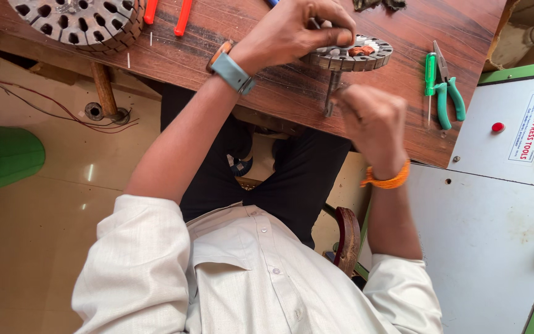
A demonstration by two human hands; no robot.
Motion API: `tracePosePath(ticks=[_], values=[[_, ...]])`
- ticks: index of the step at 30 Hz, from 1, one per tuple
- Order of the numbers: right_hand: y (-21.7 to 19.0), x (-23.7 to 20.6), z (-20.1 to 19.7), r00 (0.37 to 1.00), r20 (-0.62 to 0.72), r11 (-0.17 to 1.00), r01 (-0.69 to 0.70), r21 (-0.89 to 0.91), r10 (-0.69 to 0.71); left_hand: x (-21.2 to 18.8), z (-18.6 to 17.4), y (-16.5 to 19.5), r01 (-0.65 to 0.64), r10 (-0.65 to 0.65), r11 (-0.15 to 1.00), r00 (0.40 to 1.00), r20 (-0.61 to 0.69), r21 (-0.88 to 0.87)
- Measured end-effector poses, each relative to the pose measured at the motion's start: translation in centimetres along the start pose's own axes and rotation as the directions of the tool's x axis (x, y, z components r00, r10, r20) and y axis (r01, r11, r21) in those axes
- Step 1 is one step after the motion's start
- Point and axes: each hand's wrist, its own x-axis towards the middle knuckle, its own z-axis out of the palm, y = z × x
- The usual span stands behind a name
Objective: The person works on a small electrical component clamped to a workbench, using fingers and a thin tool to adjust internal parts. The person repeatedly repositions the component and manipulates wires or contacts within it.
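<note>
On table [230, 59]: stator [352, 54] flat, shaft [332, 93] toward wearer.

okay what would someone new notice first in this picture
Probably the slotted metal disc on the wooden table, pressed from above by the left hand, while the right hand grips its shaft below. Green-handled pliers lie to its right.

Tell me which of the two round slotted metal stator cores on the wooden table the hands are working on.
The smaller round slotted metal stator core with copper winding, at the table's middle; the left hand presses on it. The larger bare core lies untouched at the far corner.
</note>
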Motion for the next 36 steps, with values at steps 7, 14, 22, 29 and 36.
tracePosePath(ticks=[7,14,22,29,36], values=[[1.0,-3.2,1.3,0.988,-0.105,0.993,-0.110,0.047,0.115,-3.7,4.9,0.6,-0.097,0.328,0.713,0.921,-0.209,0.694],[3.5,-3.3,-2.8,0.934,-0.259,0.969,-0.245,0.034,0.245,-4.4,6.0,-1.9,-0.077,0.385,0.661,0.889,-0.249,0.747],[3.8,1.3,-4.0,0.977,-0.205,0.998,-0.056,0.024,0.060,-5.2,6.3,-1.7,-0.080,0.391,0.639,0.890,-0.234,0.765],[5.9,5.2,-3.5,0.978,-0.151,0.987,0.133,-0.091,-0.146,-5.2,6.4,-1.5,-0.070,0.406,0.617,0.881,-0.241,0.784],[8.3,8.3,-1.9,0.981,-0.035,0.975,0.185,-0.125,-0.190,-5.3,5.7,-0.5,-0.106,0.403,0.706,0.874,-0.273,0.700]])
